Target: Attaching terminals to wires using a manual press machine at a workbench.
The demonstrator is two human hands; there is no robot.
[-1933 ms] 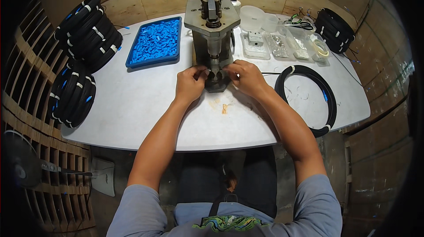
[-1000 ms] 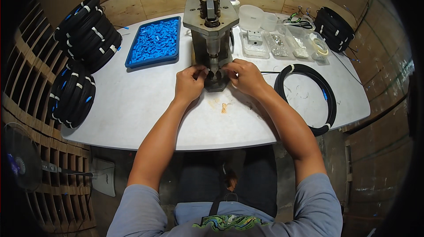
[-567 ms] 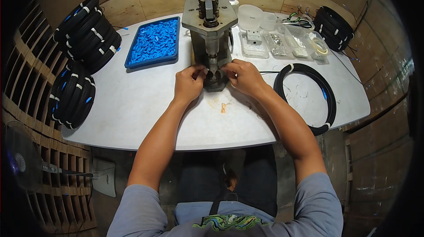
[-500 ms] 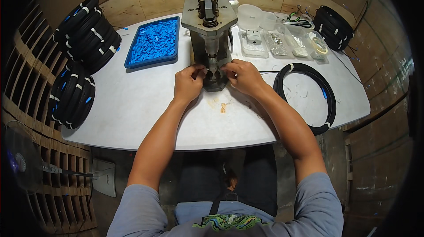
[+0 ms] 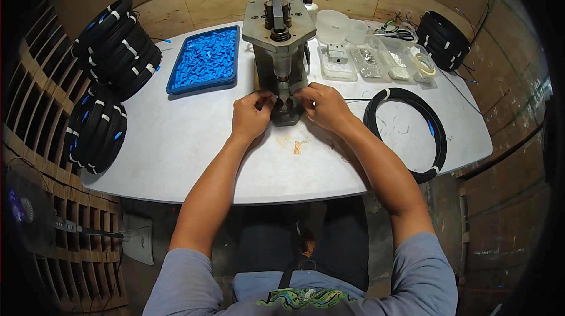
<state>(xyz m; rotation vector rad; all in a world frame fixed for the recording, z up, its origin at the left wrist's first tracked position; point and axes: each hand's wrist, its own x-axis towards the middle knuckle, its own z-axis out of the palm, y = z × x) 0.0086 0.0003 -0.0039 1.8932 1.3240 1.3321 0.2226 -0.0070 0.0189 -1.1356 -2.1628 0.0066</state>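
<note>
While the view has tipped slightly, little else has shifted: the black coil lies on the counter, a cable running from it toward the right hand. That and the left hand stay at the press, 1 per side, fingers bent; what either grip grasps, I cannot tell. The work seems paused in position.

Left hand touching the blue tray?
Apart. The head view shows white tabletop between the left hand and the near edge of the blue tray.
</note>
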